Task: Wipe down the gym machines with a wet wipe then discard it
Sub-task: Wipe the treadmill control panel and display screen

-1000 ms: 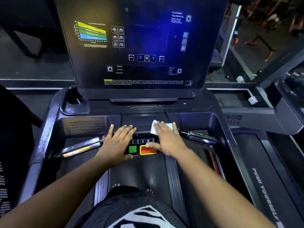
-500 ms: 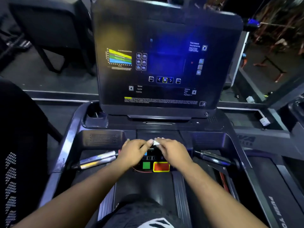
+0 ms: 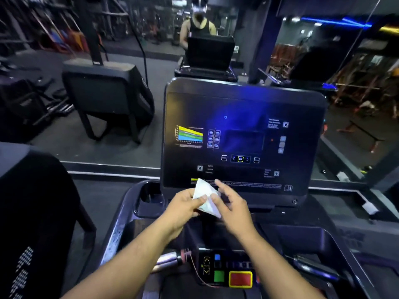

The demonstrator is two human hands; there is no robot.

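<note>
Wet wipe (image 3: 206, 198) sits lifted between both hands, just in front of the lower edge of the treadmill console screen (image 3: 241, 137) and above the button panel (image 3: 228, 270). The left hand (image 3: 183, 209) pinches its left edge between thumb and curled fingers; the right hand (image 3: 232, 207) has its thumb on the right side of the sheet, fingers spread and loose behind it. By its look the wipe is thin, limp and nearly weightless, folded into a rough triangle, so it should crumple and cling damply rather than slip. Holding it at two opposite edges seems best for refolding; a flat palm behind it would suit wiping the glossy screen.
</note>
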